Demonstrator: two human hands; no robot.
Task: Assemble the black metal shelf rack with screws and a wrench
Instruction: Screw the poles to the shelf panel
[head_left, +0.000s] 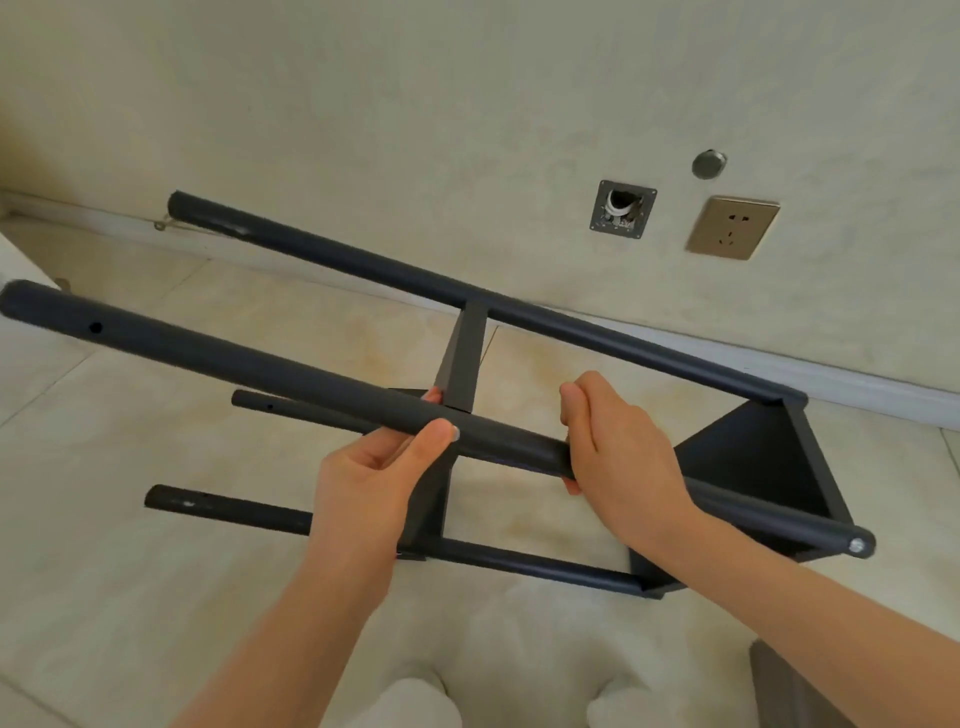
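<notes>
You're holding the black round-tube metal shelf rack (234, 358) tipped on its side, filling the middle of the view above the cream tiled floor (130, 597). Your left hand (384, 467) is pinching the nearest tube between thumb and fingers at 7 o'clock. Your right hand (618, 452) is curling tight round the same tube at 4 o'clock.

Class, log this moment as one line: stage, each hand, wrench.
stage: rack part-built, on its side | left hand: grips nearest post | right hand: grips same post | wrench: not in view
</notes>
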